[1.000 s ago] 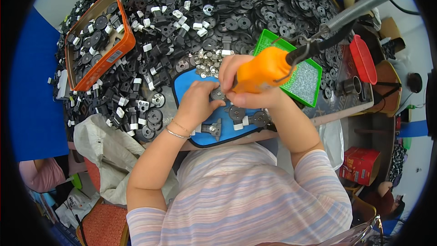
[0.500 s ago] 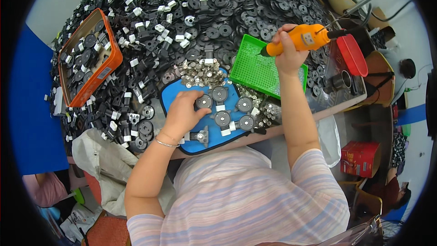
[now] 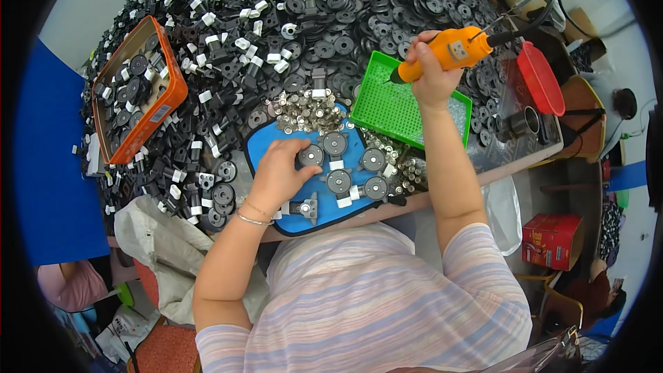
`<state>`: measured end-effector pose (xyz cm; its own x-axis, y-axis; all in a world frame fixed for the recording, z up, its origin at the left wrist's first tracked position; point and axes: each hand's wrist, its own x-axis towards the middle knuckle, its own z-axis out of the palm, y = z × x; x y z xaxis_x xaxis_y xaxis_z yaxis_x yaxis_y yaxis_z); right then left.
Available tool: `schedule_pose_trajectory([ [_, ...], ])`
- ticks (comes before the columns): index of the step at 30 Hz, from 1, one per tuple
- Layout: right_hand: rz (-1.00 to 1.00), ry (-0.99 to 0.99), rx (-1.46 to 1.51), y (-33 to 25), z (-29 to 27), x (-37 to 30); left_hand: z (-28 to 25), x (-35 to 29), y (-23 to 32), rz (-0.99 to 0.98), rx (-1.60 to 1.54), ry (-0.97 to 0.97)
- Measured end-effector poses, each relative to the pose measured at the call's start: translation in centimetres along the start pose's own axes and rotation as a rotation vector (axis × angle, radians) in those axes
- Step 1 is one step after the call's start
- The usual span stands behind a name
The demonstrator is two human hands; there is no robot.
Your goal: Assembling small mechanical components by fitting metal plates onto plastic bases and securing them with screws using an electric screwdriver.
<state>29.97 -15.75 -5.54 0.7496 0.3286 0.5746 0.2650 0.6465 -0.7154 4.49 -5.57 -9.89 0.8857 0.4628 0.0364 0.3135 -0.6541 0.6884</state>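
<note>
My right hand (image 3: 436, 76) is wrapped round an orange electric screwdriver (image 3: 452, 50), its dark tip pointing left above a green perforated tray (image 3: 369, 107) with small clear or silvery bits in it. On a blue mat (image 3: 304, 224) with a black border, my left hand (image 3: 280, 171) pinches a round dark grey disc part (image 3: 311, 156) between thumb and fingers. Beside it lie several similar round parts with white ends, among them one disc part (image 3: 335, 143) just beyond. Nearer me rests a grey winged part (image 3: 306, 208). Small silvery metal pieces (image 3: 311, 110) are heaped at the mat's far edge.
A huge pile of black parts with white ends (image 3: 228, 48) and black discs (image 3: 373, 7) covers the far table. At left an orange-rimmed box (image 3: 181, 90) holds more parts. A red tray (image 3: 542, 79) and metal cup (image 3: 525, 122) stand right. A cable hangs from the screwdriver.
My right hand has brought the screwdriver slightly to the left, still over the green tray. The left hand keeps its pinch on the disc part; the whole view has shifted a little.
</note>
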Motion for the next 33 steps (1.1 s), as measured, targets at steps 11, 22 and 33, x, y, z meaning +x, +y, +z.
schedule_pose_trajectory([
  [11, 0.035, -0.026, 0.001, 0.2, 0.1, 0.6, 0.0, -0.7, -0.4, 0.052, -0.017, 0.037],
  [22, 0.187, -0.509, 0.321, -7.1, 5.0, -5.4, -4.3, -4.9, -0.6, 0.154, -0.051, 0.187],
  [33, 0.252, -0.577, 0.277, -7.0, 9.2, -8.6, -5.1, -7.9, -3.1, 0.046, -0.033, 0.296],
])
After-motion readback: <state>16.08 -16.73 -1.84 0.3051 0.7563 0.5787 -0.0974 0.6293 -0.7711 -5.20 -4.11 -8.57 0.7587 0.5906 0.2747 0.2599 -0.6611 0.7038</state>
